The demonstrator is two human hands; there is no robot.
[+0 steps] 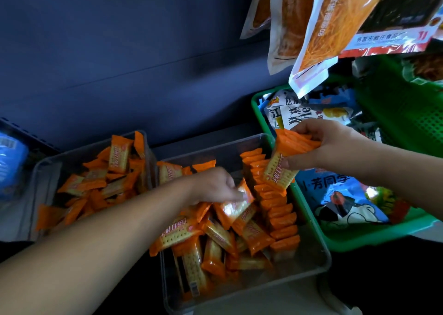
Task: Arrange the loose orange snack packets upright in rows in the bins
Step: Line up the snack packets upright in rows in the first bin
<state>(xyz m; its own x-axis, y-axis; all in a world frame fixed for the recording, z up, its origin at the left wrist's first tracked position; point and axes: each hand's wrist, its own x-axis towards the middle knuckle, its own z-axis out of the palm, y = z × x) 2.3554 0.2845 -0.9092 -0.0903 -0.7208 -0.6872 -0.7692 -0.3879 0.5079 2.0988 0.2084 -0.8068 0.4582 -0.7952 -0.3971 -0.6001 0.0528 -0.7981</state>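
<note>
In the head view, the left hand (215, 185) is reaching into the middle clear bin (320, 247). It is pinching a single orange packet (237, 204) between thumb and fingers and holding it tilted just above the loose pile (215, 242), which is lying jumbled across the bin's left and near parts.

The right hand (323, 144) is hovering over the bin's far right corner, its fingers curling round a bundle of packets (287, 156) pressed face to face. The frontmost packet is showing its cracker print and hanging down toward the upright row (275, 209). That row is standing on edge along the bin's right wall, its packets touching one another from the far end toward the near end.

A second clear bin (48, 168) is sitting just to the left of the first. More orange packets (107, 178) are lying heaped in it, with a few leaning upright near its far wall.

On the right, a green basket (347, 241) is sitting beside the middle bin and holding blue and white snack bags (340, 199). Another green basket (407, 113) is standing behind it. Large pouches (335, 27) showing orange shreds are hanging at the upper right. A blue object (12, 161) is showing at the far left edge, too blurred to identify. A dark blue panel (119, 51) is rising behind the bins.
</note>
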